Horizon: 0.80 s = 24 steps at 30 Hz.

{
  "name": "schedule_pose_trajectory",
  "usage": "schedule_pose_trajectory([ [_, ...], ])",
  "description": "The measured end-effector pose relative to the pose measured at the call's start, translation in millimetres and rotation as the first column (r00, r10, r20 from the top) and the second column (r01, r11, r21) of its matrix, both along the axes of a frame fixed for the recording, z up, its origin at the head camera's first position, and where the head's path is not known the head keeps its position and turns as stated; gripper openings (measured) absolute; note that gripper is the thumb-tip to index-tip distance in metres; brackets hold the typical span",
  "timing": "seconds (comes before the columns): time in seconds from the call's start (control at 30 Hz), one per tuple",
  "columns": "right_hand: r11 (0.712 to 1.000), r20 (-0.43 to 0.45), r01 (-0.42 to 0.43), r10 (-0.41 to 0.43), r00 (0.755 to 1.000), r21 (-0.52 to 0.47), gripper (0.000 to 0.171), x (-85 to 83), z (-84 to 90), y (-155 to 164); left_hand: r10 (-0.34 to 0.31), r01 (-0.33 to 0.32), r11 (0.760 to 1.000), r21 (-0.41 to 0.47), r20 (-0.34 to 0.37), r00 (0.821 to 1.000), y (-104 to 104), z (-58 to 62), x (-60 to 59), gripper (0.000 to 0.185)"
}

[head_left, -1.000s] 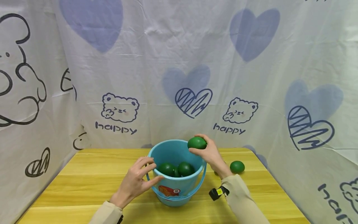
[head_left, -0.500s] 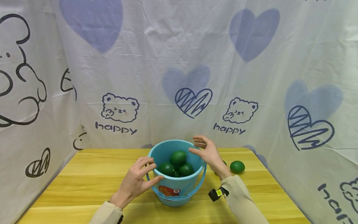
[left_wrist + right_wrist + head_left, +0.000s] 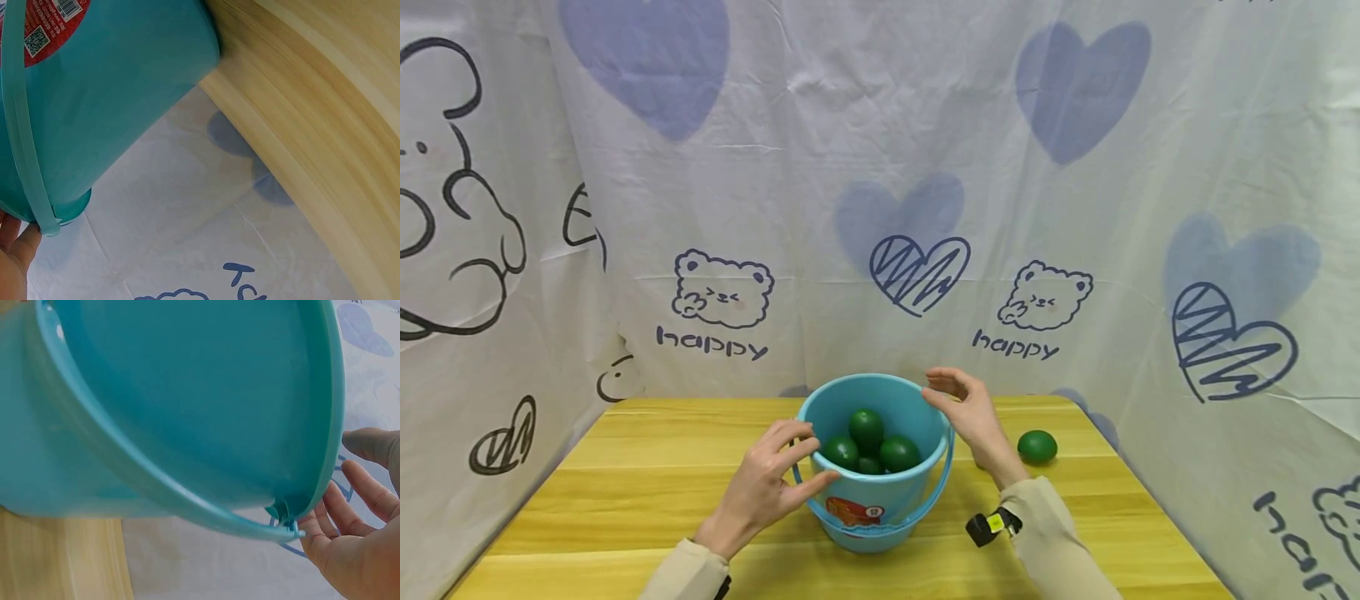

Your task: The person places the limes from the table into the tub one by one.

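Observation:
A light-blue bucket with a red label stands on the table, its handle hanging down in front. Inside it lie several dark green, lime-like oval fruits, among them one green fruit at the back of the pile. My left hand holds the bucket's left rim, fingers at the edge and thumb along the front. Just beside the right rim is my right hand, fingers loosely bent and holding nothing. In the right wrist view its fingertips come close to the rim near the handle joint; contact is unclear.
Another green fruit lies on the yellow wood-grain table, right of the right wrist. Something small is mostly hidden behind that wrist. A white printed cloth hangs behind the table and along both sides.
My right hand has let go of a green fruit, which dropped into the bucket and settled on the others. The hand then drew slightly right. The left hand has stayed put.

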State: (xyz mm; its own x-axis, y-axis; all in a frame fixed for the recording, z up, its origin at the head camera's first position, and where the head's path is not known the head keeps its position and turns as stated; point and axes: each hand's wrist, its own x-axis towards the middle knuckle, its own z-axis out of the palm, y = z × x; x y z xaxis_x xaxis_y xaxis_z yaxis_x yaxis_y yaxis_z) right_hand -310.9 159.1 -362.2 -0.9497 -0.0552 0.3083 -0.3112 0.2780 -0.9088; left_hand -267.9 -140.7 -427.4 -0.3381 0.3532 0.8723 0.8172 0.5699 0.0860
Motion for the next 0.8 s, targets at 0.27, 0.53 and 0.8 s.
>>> schedule_pose_trajectory([
  [0.27, 0.998, -0.050, 0.063, -0.062, 0.997, 0.021, 0.029, -0.2, -6.4, 10, -0.001, 0.001, 1.000, 0.001, -0.018, 1.000, 0, -0.1, -0.5, 0.037],
  [0.53, 0.995, -0.057, 0.080, -0.077, 0.995, 0.055, 0.028, 9.2, -14.2, 21, -0.010, 0.010, 1.000, 0.007, -0.033, 0.999, -2, 0.1, -1.4, 0.037],
  [0.8, 0.993, -0.006, 0.111, -0.111, 0.994, 0.050, 0.028, 13.2, -22.1, 38, -0.032, 0.033, 0.999, 0.014, -0.037, 0.999, 0, 1.1, -2.2, 0.038],
])
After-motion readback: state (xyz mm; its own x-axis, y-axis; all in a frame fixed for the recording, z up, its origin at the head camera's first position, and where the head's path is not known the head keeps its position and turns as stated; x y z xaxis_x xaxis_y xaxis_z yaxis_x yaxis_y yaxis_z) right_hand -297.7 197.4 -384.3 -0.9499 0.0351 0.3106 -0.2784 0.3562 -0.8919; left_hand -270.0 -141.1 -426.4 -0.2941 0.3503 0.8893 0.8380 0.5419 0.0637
